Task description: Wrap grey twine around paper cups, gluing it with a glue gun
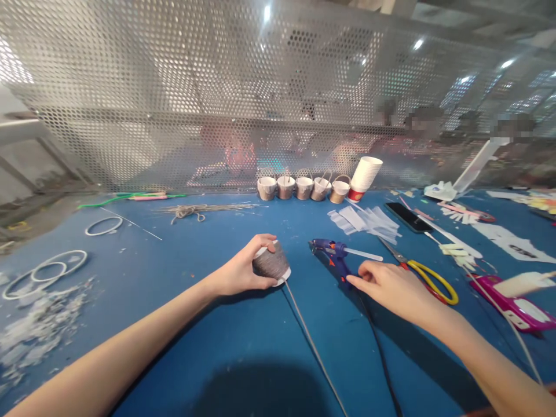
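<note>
My left hand [243, 267] grips a small paper cup [271, 263] lying on its side, its wall wound with grey-brown cord and its white rim showing. A loose length of cord [306, 327] runs from the cup's lower edge toward the table's front. On the right, a blue hot glue gun [332, 252] rests on the table, nozzle to the left, a clear glue stick [365, 253] sticking out behind. My right hand [384, 284] is at the end of the gun's handle, fingers loosely bent and apart, not wrapped around it. The fingertips seem to touch the handle.
Several small cord-wrapped buckets [304, 188] and a stack of paper cups [365, 176] stand by the perforated metal screen [195, 116]. Glue sticks [365, 223], scissors [434, 281], a phone [408, 217] and a magenta device [515, 304] lie right. White rings [47, 272] and scraps [47, 324] lie left.
</note>
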Action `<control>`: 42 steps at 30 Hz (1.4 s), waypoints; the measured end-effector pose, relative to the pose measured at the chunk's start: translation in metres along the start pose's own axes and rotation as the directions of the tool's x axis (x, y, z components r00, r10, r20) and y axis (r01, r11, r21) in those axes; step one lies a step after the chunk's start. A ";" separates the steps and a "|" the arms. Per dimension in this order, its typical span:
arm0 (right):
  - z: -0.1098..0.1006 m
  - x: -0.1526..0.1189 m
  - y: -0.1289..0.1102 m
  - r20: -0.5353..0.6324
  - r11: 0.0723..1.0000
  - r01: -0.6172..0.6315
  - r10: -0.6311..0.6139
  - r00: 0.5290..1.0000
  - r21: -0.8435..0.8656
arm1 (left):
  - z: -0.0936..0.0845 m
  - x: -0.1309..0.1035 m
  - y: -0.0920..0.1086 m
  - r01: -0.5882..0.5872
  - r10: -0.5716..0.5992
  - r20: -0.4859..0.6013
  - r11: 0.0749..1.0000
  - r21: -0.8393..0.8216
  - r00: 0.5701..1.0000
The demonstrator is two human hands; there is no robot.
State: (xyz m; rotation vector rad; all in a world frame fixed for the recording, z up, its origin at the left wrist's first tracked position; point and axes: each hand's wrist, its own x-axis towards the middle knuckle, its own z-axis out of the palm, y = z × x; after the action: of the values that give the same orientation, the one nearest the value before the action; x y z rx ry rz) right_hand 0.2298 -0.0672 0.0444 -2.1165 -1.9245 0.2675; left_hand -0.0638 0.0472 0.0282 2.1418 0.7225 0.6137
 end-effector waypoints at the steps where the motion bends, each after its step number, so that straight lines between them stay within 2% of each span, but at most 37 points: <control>1: 0.006 0.008 0.005 -0.024 0.998 -0.016 0.017 1.000 0.057 | 0.001 0.000 0.000 0.001 0.000 -0.011 1.000 0.005 1.000; 4: 0.026 0.032 0.008 -0.088 0.930 0.058 -0.028 0.996 0.363 | 0.004 -0.001 -0.001 0.008 -0.007 -0.031 0.999 0.031 0.999; 6: 0.039 0.044 0.003 -0.110 0.865 0.091 -0.042 0.993 0.494 | 0.005 -0.002 -0.001 0.017 -0.016 -0.035 0.999 0.046 0.999; 11: 0.059 0.053 -0.009 -0.099 0.823 0.081 -0.031 0.995 0.563 | 0.002 -0.004 0.001 0.056 -0.055 -0.014 0.997 0.057 0.998; 15: 0.057 0.043 -0.016 -0.100 0.785 0.059 0.003 0.995 0.616 | 0.000 -0.003 0.002 0.096 -0.096 -0.010 0.993 0.066 0.995; 19: 0.042 0.018 -0.025 0.015 0.713 -0.022 0.016 1.000 0.701 | 0.001 -0.001 -0.003 0.048 -0.040 -0.100 0.995 0.088 0.994; 23: 0.037 -0.008 -0.034 -0.071 0.751 0.097 -0.066 0.995 0.653 | 0.006 -0.001 -0.008 0.077 -0.074 -0.176 0.997 0.014 0.982; 26: 0.039 -0.017 -0.040 -0.130 0.797 0.214 -0.170 0.977 0.564 | 0.012 -0.002 -0.008 0.137 -0.152 -0.149 0.985 -0.103 0.977; 29: 0.042 -0.019 -0.045 -0.168 0.836 0.278 -0.224 0.960 0.474 | 0.015 -0.003 -0.006 0.165 -0.188 -0.125 0.972 -0.169 0.974; 36: 0.046 -0.017 -0.048 -0.215 0.863 0.354 -0.292 0.932 0.361 | 0.018 -0.002 -0.003 0.179 -0.207 -0.125 0.962 -0.205 0.970; 42: 0.050 -0.016 -0.049 -0.261 0.816 0.477 -0.407 0.875 0.326 | 0.020 -0.002 -0.005 0.150 -0.178 -0.123 0.967 -0.208 0.976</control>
State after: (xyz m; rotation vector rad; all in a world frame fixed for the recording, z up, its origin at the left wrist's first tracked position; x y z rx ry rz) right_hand 0.1665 -0.0757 0.0119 -1.3480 -1.9941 0.3089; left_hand -0.0543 0.0377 0.0126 1.8490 0.8691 0.7216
